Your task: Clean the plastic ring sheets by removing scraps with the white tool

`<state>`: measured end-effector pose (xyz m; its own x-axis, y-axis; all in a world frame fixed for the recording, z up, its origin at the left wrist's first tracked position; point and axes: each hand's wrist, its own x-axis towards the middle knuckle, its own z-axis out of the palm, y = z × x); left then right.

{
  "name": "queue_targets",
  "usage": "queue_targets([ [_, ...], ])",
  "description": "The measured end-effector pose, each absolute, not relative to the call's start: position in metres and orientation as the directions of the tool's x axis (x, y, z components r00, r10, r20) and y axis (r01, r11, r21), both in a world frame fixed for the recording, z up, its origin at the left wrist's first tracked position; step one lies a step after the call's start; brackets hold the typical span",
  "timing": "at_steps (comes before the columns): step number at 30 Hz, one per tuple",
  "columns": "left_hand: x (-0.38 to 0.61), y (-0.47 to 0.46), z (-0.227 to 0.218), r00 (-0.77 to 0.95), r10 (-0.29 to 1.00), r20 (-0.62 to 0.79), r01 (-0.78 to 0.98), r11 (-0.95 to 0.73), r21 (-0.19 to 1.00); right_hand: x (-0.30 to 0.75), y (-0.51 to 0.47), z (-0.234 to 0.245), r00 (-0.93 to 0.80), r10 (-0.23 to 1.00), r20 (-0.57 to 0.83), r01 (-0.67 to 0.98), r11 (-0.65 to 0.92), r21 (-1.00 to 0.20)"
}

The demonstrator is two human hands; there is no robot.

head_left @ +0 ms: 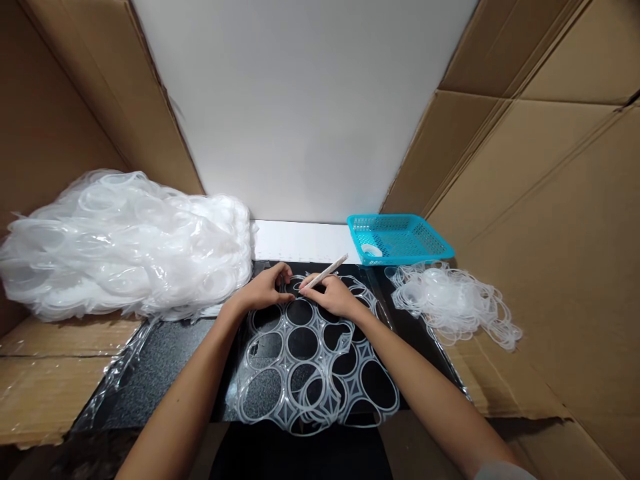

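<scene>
A clear plastic sheet of joined rings (303, 343), most with open round holes, lies on the black work surface. My right hand (334, 295) grips a white pen-like tool (327, 271), its lower end pointing down at a ring near the sheet's far edge. Its tip is too small to make out. My left hand (267, 288) rests on the far left part of the sheet, thumb and index finger apart around that same ring. Near the front edge, a loose ring-shaped strip (315, 393) overlaps the sheet.
To the left is a large heap of translucent ringed plastic sheets (135, 247). A turquoise basket (410, 257) at the back right holds a small white round piece (371, 251). Beside it lies a tangle of thin plastic rings (453, 300). Cardboard walls (565, 220) flank the surface.
</scene>
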<state>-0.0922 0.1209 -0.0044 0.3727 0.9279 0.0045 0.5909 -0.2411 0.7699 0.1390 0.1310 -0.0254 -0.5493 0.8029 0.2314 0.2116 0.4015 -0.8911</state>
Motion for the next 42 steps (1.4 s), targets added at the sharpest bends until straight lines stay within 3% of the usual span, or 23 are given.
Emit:
queue_targets([
  [7, -0.089, 0.118, -0.004, 0.352, 0.936, 0.005, 0.645, -0.246, 0.724, 0.139, 0.130, -0.025, -0.562, 0.784, 0.263, 0.261, 0.470, -0.843],
  [14, -0.085, 0.112, -0.002, 0.225, 0.974, 0.022, 0.800, -0.197, 0.567, 0.141, 0.129, -0.028, -0.586, 0.750, 0.306, 0.322, 0.562, -0.762],
  [20, -0.081, 0.110, -0.002, 0.196, 0.980, -0.024, 0.855, -0.159, 0.493, 0.140, 0.130, -0.030, -0.717, 0.548, 0.431, 0.240, 0.775, -0.585],
  [23, -0.080, 0.111, -0.002, 0.194, 0.980, -0.032, 0.865, -0.155, 0.478, 0.137, 0.129, -0.031, -0.735, 0.520, 0.436, 0.261, 0.810, -0.525],
  [31, -0.077, 0.081, 0.012, 0.204, 0.973, 0.107, 0.831, -0.230, 0.506, 0.135, 0.130, -0.031, -0.592, 0.753, 0.287, 0.269, 0.520, -0.810],
  [34, -0.042, 0.037, -0.005, 0.211, 0.965, 0.157, 0.815, -0.262, 0.517, 0.137, 0.129, -0.028, -0.595, 0.762, 0.257, 0.239, 0.473, -0.848],
  [38, 0.012, -0.012, -0.039, 0.002, 0.949, 0.317, 0.923, -0.124, 0.365, 0.139, 0.124, -0.025, -0.595, 0.774, 0.218, 0.267, 0.446, -0.854],
  [42, 0.031, -0.025, -0.053, -0.005, 0.944, 0.329, 0.954, -0.094, 0.285, 0.142, 0.120, -0.023, -0.608, 0.759, 0.233, 0.287, 0.483, -0.827],
])
